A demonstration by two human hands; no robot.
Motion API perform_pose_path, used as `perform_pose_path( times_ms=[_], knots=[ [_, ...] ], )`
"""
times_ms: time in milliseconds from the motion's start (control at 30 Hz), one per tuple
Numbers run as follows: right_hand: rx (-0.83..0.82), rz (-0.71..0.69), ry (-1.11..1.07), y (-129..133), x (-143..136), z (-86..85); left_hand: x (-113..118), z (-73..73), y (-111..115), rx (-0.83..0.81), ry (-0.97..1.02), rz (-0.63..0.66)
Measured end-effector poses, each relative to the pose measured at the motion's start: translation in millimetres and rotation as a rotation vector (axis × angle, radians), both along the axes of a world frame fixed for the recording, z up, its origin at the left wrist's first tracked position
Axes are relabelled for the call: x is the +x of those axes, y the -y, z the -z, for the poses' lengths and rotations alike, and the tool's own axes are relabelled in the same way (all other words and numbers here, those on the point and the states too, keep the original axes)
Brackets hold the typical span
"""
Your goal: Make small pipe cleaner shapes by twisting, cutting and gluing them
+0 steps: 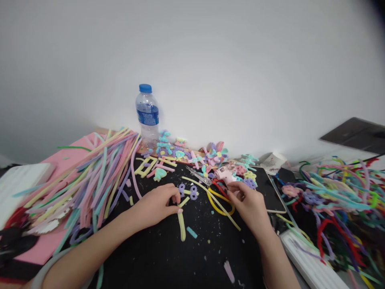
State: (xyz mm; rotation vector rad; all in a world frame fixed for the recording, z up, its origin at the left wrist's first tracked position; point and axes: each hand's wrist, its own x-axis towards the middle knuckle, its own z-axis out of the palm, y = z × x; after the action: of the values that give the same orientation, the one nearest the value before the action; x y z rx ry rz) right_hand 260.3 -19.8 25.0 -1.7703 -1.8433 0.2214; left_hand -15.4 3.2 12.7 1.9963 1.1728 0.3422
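Note:
My left hand (162,200) pinches a short yellow fuzzy stem (182,226) by its upper end, over the black mat (156,257). Just above its fingertips lie two purple looped pieces (193,192) joined by yellow stems. My right hand (245,200) is at the right with its fingers curled next to a pale pink glue gun (225,174); whether it grips anything is hidden. Beside it are yellow-handled scissors (221,206) and a long thin yellow stem (224,208). Grey tweezers (200,176) rest above them.
Pastel stems (102,176) are heaped on a pink sheet (33,249) at left. A water bottle (147,116) stands at the back beside finished flower shapes (216,154). Tangled coloured stems (337,196) and a white box (309,261) lie at right.

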Motion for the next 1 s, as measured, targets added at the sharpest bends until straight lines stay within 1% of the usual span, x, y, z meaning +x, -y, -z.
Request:
perform_pose_path(
  times_ms=[67,100,200,300,367,467,567,667,767,900,1000],
  knots=[
    [-0.037,-0.064,0.066,0,-4,3.6,0,0.9,-1,-0.085,0.081,-0.010],
    [-0.044,-0.068,0.109,1,-6,5.1,0,0.7,-1,-0.141,0.139,-0.018],
    [-0.072,-0.009,0.258,4,-13,7.5,2,-2.3,-2,-0.298,0.340,-0.057],
    [-0.085,0.045,0.348,5,-15,8.1,4,-6.0,-4,-0.374,0.467,-0.155],
    [-0.069,0.033,0.362,5,-13,9.8,6,-7.1,-5,-0.407,0.529,-0.251],
    [-0.069,0.007,0.354,3,-9,15.4,7,-6.6,-6,-0.454,0.630,-0.384],
    [-0.097,0.024,0.356,-1,-9,20.5,7,-5.0,-4,-0.499,0.709,-0.476],
    [-0.102,0.037,0.373,-2,-14,20.6,8,-3.2,-4,-0.531,0.782,-0.535],
    [-0.082,0.024,0.365,0,-15,15.9,7,-1.7,-5,-0.526,0.848,-0.563],
    [0.025,0.003,0.354,5,-11,7.1,6,0.4,-8,-0.494,0.948,-0.606],
    [0.177,0.064,0.351,5,-8,3.0,5,2.1,-9,-0.492,1.039,-0.659]
  ],
)
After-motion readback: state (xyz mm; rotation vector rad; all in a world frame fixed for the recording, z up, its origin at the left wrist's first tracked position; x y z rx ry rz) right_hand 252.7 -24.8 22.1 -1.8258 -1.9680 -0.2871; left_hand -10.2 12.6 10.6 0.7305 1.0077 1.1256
